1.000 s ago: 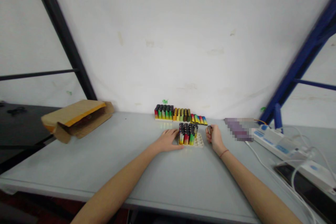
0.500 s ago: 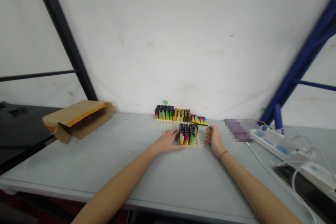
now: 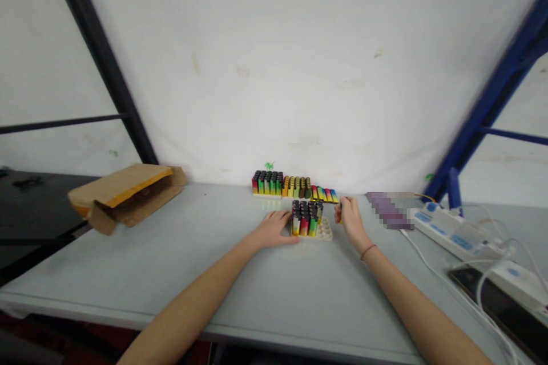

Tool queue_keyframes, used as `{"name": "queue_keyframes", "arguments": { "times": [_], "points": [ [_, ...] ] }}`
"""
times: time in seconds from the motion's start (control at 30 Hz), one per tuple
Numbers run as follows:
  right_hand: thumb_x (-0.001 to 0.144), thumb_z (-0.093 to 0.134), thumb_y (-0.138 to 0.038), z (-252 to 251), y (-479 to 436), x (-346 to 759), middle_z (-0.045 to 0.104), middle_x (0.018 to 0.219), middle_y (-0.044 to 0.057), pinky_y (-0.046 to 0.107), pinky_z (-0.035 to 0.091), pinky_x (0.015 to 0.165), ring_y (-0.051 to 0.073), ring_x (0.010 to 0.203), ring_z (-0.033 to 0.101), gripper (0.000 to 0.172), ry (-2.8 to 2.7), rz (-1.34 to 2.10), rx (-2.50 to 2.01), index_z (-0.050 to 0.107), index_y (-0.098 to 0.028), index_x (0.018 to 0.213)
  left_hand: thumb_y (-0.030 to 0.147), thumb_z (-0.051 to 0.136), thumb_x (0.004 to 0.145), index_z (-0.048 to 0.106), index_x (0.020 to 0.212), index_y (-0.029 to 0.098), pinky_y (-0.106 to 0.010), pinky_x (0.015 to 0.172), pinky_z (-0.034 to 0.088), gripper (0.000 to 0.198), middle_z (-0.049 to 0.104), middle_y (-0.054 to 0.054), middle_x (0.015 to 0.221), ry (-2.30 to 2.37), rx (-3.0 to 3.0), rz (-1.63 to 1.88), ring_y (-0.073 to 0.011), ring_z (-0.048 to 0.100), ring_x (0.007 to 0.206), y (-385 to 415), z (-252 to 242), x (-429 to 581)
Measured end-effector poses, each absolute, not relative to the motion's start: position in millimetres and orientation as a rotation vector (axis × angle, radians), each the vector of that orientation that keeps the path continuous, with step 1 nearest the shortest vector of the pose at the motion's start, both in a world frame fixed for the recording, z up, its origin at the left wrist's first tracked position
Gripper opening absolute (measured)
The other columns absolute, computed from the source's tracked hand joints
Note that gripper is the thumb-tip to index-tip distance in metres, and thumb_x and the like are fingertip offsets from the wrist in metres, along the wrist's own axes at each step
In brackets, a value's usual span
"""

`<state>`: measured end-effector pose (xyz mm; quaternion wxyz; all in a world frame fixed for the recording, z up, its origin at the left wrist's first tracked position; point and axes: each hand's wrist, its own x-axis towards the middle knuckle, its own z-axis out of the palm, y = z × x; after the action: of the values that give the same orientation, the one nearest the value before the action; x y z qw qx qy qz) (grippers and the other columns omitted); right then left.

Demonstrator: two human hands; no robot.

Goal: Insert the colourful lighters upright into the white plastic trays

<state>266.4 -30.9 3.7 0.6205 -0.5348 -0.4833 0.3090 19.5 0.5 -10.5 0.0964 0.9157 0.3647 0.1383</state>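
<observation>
A white tray [image 3: 326, 234] on the grey table [image 3: 240, 274] holds several upright rainbow-coloured lighters [image 3: 305, 218] in its left part. My left hand [image 3: 274, 229] lies flat on the table, its fingers against the tray's left side. My right hand [image 3: 350, 215] is just right of the tray, closed on one lighter [image 3: 338, 212] held upright near the tray's back right corner. Behind the tray stand more lighters in a row [image 3: 280, 183], with a few lighters lying flat [image 3: 324, 194] at its right end.
An open cardboard box [image 3: 124, 193] lies on its side at the back left. White power strips [image 3: 454, 232] with cables and a dark phone [image 3: 500, 305] are at the right. A black frame post [image 3: 103, 63] rises on the left, a blue one [image 3: 492, 97] on the right.
My right hand has lifted slightly and moved back toward the flat-lying lighters, still holding the lighter. My left hand has stayed in place.
</observation>
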Motion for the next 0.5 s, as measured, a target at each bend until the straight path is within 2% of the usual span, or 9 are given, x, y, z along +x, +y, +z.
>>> {"name": "queue_keyframes", "arguments": {
  "times": [0.1,0.2,0.37,0.5],
  "points": [
    [0.081,0.050,-0.059,18,-37,269,0.056,0.068,-0.002,0.026,0.046,0.055,0.014,0.058,0.056,0.038,-1.256,0.718,-1.180,0.046,-0.022,0.087,0.070,0.055,0.079,0.038,0.142,0.014,-0.048,0.111,0.026,0.086,0.043,-0.018,0.144,1.085,2.701,0.410,-0.0362,0.039,0.132,0,-10,20],
    [0.078,0.056,-0.058,28,-42,273,0.063,0.081,0.004,0.029,0.049,0.068,0.017,0.075,0.059,0.039,-1.502,0.650,-1.163,0.058,-0.019,0.085,0.070,0.055,0.079,0.037,0.142,0.015,-0.048,0.111,0.026,0.086,0.042,-0.018,0.145,1.079,2.697,0.410,-0.0359,0.039,0.133,-1,-9,20],
    [0.077,0.061,-0.054,28,-45,276,0.066,0.085,0.006,0.033,0.053,0.067,0.017,0.069,0.061,0.041,-1.619,0.834,-1.175,0.061,-0.017,0.096,0.070,0.055,0.079,0.037,0.142,0.013,-0.048,0.111,0.027,0.087,0.043,-0.019,0.143,1.081,2.704,0.415,-0.0358,0.040,0.132,-2,-8,20],
    [0.079,0.062,-0.046,23,-45,278,0.064,0.091,0.005,0.033,0.054,0.069,0.016,0.071,0.064,0.033,-1.691,0.859,-1.155,0.059,-0.018,0.097,0.071,0.055,0.079,0.037,0.142,0.015,-0.047,0.111,0.027,0.085,0.044,-0.017,0.143,1.089,2.706,0.418,-0.0353,0.040,0.132,-1,-10,20]
  ]
}}
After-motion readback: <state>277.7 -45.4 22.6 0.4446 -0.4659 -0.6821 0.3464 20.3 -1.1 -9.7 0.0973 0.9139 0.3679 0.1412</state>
